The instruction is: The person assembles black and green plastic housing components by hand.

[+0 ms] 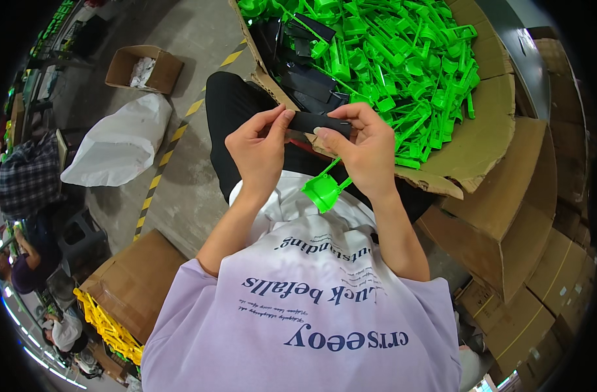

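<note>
Between my two hands is a dark, flat rectangular plastic piece (309, 122), held over my lap. My left hand (259, 140) pinches its left end between thumb and fingers. At the other end, my right hand (367, 147) is closed on it with the thumb on top. Just below my right hand is a bright green scoop-shaped plastic part (323, 191); whether it rests on my lap or hangs from the fingers I cannot tell. Similar black pieces (309, 83) lie in the near left of the box beyond my hands.
A large open cardboard box (491, 127) ahead holds a heap of green plastic parts (403, 59). On the floor to the left are a white sack (125, 140) and a small carton (158, 68). Yellow parts (109, 326) sit beside a carton lower left. Other people work far left.
</note>
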Available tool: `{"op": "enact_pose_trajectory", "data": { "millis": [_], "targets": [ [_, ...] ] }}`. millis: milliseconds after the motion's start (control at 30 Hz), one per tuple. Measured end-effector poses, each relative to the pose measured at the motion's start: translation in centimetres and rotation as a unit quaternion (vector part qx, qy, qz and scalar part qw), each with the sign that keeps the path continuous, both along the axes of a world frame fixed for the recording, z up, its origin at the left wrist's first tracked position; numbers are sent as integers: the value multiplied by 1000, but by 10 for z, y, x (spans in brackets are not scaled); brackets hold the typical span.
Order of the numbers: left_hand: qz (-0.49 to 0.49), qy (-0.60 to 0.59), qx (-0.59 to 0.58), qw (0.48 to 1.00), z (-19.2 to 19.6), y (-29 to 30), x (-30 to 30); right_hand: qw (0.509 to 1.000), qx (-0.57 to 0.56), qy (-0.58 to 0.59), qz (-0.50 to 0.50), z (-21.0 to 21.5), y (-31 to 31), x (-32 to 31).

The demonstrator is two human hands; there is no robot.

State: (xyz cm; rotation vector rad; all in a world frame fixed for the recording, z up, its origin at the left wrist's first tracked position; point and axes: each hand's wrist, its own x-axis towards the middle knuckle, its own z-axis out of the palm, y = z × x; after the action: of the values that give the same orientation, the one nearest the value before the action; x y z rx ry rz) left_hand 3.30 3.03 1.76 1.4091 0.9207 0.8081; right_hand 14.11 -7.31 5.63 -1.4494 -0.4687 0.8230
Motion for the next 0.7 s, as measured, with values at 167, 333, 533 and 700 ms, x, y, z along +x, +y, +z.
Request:
{"op": "enact_pose_trajectory", "data": {
  "millis": [167, 333, 533, 700],
  "targets": [
    [45, 18, 67, 997, -8, -20, 2, 998, 17, -48, -29, -4, 1, -4],
    [-43, 47, 186, 980, 2, -43, -6, 999, 14, -21, -36, -4, 0, -3],
    [-89, 0, 187, 978, -9, -44, -33, 998, 12, -8, -58, -4, -1, 3],
    [-234, 28, -4, 972, -29, -52, -45, 998, 21, -9, -64, -4, 2, 5]
  ]
}}
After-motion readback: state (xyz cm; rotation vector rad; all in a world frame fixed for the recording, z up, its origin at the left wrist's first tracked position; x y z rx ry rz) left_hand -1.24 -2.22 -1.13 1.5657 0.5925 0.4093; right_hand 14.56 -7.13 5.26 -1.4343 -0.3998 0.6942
